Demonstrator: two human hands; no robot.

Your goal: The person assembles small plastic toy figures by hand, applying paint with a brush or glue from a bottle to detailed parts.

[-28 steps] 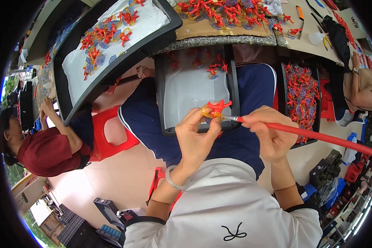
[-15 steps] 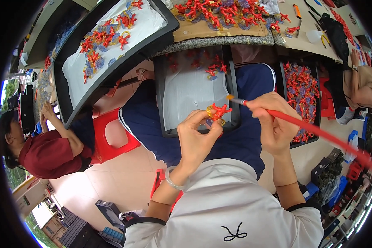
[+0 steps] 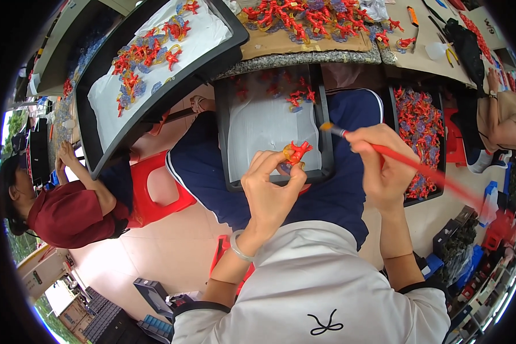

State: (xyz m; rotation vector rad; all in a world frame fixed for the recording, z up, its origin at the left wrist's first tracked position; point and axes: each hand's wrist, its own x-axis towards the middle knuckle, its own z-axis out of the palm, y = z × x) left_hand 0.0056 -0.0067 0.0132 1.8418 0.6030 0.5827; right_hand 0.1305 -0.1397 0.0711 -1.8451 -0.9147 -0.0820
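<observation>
My left hand (image 3: 269, 186) is closed on a small red toy figure (image 3: 299, 151) with clear yellow and purple parts, pinched between thumb and fingers. It sits above the near end of a black tray (image 3: 321, 123) on my lap, lined with white sheet. My right hand (image 3: 381, 163) grips a paintbrush (image 3: 398, 157) with a long red handle, its tan bristles pointing left. The bristle tip is a short way to the right of the figure, apart from it. More such figures (image 3: 301, 94) lie at the tray's far end, partly in the table's shadow.
A larger black tray (image 3: 209, 60) with scattered figures tilts at the left. Figures are heaped on cardboard (image 3: 304, 47) on the table ahead. A full crate of them (image 3: 418, 129) stands right of my leg. Co-workers sit at the left (image 3: 69, 209) and far right (image 3: 507, 117).
The brush has drawn slightly right and up, with its handle end swinging. My left hand and the figure have shifted a little left, and the figure has turned.
</observation>
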